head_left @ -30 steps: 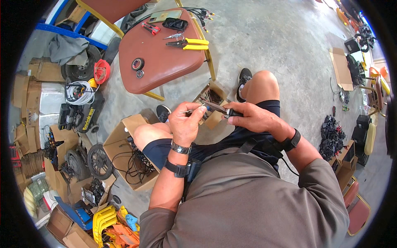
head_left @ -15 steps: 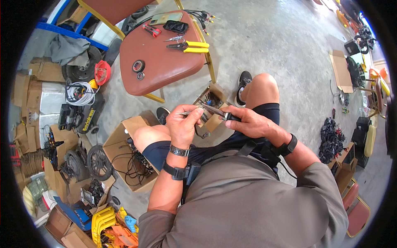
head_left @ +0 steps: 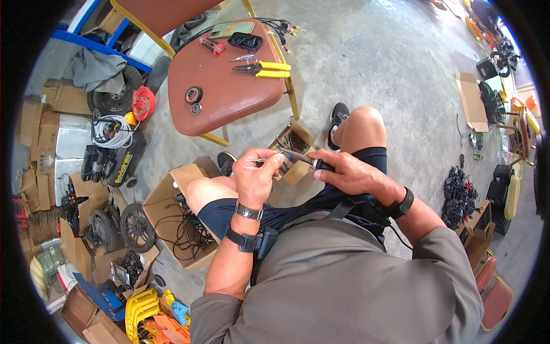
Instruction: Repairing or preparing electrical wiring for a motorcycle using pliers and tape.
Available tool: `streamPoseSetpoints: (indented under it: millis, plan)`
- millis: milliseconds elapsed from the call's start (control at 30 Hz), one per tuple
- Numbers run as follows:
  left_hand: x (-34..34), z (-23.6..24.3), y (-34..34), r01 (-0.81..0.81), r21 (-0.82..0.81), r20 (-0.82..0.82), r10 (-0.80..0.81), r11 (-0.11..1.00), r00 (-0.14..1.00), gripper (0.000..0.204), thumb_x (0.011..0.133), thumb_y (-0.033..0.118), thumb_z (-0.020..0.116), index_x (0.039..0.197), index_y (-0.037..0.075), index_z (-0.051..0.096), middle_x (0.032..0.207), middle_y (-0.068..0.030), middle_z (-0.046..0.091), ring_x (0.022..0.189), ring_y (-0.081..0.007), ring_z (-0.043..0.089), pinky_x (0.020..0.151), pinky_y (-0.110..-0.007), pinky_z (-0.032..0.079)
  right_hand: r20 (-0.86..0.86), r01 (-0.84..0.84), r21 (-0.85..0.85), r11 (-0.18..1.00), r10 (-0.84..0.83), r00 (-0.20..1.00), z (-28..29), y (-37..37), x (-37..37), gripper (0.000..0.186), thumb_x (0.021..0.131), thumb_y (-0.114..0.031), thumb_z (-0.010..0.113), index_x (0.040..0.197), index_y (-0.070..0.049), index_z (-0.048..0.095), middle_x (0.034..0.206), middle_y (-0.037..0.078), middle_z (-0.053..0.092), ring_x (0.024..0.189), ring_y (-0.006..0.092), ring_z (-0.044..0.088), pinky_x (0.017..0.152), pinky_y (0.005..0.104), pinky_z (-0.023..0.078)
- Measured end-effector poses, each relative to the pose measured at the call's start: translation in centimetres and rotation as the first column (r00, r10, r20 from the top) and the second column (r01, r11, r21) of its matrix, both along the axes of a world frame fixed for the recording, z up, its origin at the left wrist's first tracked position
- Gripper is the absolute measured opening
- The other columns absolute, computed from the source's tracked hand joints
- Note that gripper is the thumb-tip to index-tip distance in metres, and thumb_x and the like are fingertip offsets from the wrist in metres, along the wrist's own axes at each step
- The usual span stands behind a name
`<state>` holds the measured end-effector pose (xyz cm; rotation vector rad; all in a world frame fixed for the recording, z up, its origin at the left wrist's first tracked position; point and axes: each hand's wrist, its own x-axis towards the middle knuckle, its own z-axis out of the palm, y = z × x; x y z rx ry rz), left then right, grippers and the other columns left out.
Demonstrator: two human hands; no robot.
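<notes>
The left hand (head_left: 256, 175) is clamped, thumb against fingers, on a thin piece (head_left: 257, 160) of pale material; its exact kind is too small to tell. The right hand (head_left: 346, 172) is closed around the black handle of a tool (head_left: 301, 156) with a long grey metal front part. The hands are apart from each other. The tool lies across the gap between them, pointing left, with its tip near the left fingertips; contact between tip and thin piece cannot be confirmed. Both items are above a small open carton (head_left: 297, 171), which stands on the floor (head_left: 412, 103) and contains dark, narrow items.

The left wrist carries a metal-band watch (head_left: 250, 212) and, further up the forearm, a black strap (head_left: 243, 239). The right wrist carries a black band (head_left: 405, 204).

A chair (head_left: 229, 106) with a brown-red seat stands ahead of the hands. Its seat supports a large tape roll (head_left: 193, 89), a smaller roll (head_left: 196, 108) just beside it, pliers (head_left: 274, 69) with yellow grips, small scissors (head_left: 248, 57), a red cutter (head_left: 212, 46) and a black pouch (head_left: 245, 40).

A larger carton (head_left: 157, 202) beside the left knee holds tangled black cables (head_left: 189, 232).
</notes>
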<state>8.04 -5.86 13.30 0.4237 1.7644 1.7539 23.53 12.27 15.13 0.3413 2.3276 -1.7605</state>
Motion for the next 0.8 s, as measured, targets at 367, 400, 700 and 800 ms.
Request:
streamPoseSetpoints:
  millis: [367,400,700,800]
  plan:
    - [-0.1,-0.2,0.1,0.008,-0.139,-0.220,-0.039,0.990,0.975,0.011,0.085,0.005,0.076,0.090,-0.002,0.069,0.072,-0.0008,0.066,0.061,-0.0063,0.058,0.054,-0.022,0.046,0.070,-0.021,0.091,0.996,0.015,0.997,1.5,0.3,-0.6,0.038,0.096,-0.020,0.062,0.129,-0.002,0.054,0.092,0.026,0.066,0.089,0.0406,0.066,0.077,0.0452,0.051]
    - [0.0,-0.2,0.4,0.004,-0.193,-0.281,-0.060,0.981,0.958,0.012,0.084,0.006,0.076,0.090,-0.002,0.069,0.071,-0.0005,0.066,0.061,-0.0056,0.057,0.054,-0.022,0.046,0.059,-0.041,0.112,0.993,0.035,0.998,1.1,0.5,-0.4,0.037,0.097,-0.021,0.061,0.127,-0.002,0.054,0.096,0.027,0.065,0.091,0.0411,0.066,0.079,0.0450,0.051]
    - [-0.3,-3.7,-0.3,-0.117,0.048,0.166,0.107,0.992,0.980,0.011,0.091,0.006,0.069,0.100,0.002,0.064,0.078,-0.0042,0.066,0.055,-0.0075,0.055,0.049,-0.021,0.045,0.108,-0.007,-0.254,0.967,0.035,0.994,-2.2,-1.0,-0.8,0.036,0.102,-0.027,0.057,0.124,0.001,0.055,0.094,0.006,0.063,0.090,0.0148,0.059,0.081,0.0324,0.049]
    - [-0.2,-3.4,0.0,-0.114,0.057,0.245,0.097,0.992,0.965,0.009,0.093,0.009,0.066,0.091,0.001,0.065,0.079,-0.0072,0.068,0.058,-0.0103,0.058,0.053,-0.025,0.049,0.070,-0.008,-0.247,0.969,0.026,0.997,-1.8,-1.2,-1.0,0.036,0.102,-0.027,0.057,0.125,0.000,0.055,0.096,0.006,0.063,0.093,0.0154,0.058,0.082,0.0329,0.048]
